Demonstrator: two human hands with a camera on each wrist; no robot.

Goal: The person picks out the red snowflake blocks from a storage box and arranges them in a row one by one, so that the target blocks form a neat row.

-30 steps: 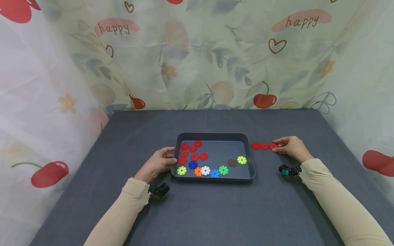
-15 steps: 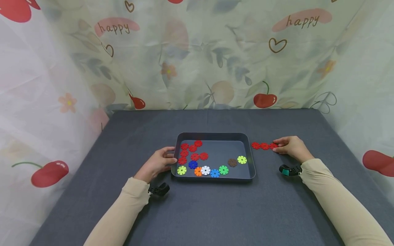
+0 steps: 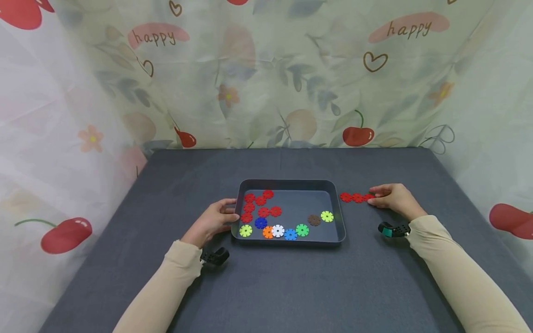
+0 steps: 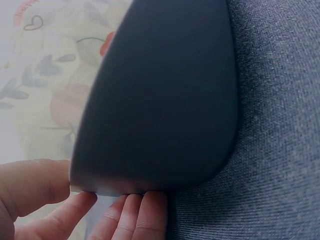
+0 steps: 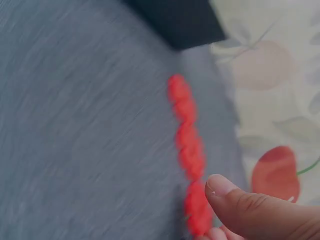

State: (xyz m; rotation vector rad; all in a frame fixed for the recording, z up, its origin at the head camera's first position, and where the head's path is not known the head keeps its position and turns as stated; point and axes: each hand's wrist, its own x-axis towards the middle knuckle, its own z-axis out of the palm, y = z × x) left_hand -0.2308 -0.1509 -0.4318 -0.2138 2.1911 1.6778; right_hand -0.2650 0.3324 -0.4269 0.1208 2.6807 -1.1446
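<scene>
My left hand (image 3: 211, 222) holds the left wall of a dark grey tray (image 3: 287, 185), thumb at the rim and the other fingers against the outside in the left wrist view. To the right of the tray, my right hand (image 3: 393, 199) pinches the right end of a row of three joined red notched discs (image 3: 357, 198). In the right wrist view the thumb (image 5: 245, 202) lies along the end disc (image 5: 198, 207), while the fingertips are mostly hidden below it. The row stretches leftward, its far end close to the tray's right side.
Inside the tray, several red discs (image 3: 263, 212) lie at the left. Blue, orange, white (image 3: 278, 231), green (image 3: 302, 230), brown (image 3: 314, 220) and yellow-green discs (image 3: 327, 216) are there too. A patterned curtain (image 3: 266, 83) hangs behind the grey cloth-covered table (image 3: 291, 286).
The end disc under my right fingertips has shifted very slightly left, and the fingers cover it a little differently. My left hand and the tray stay in place.
</scene>
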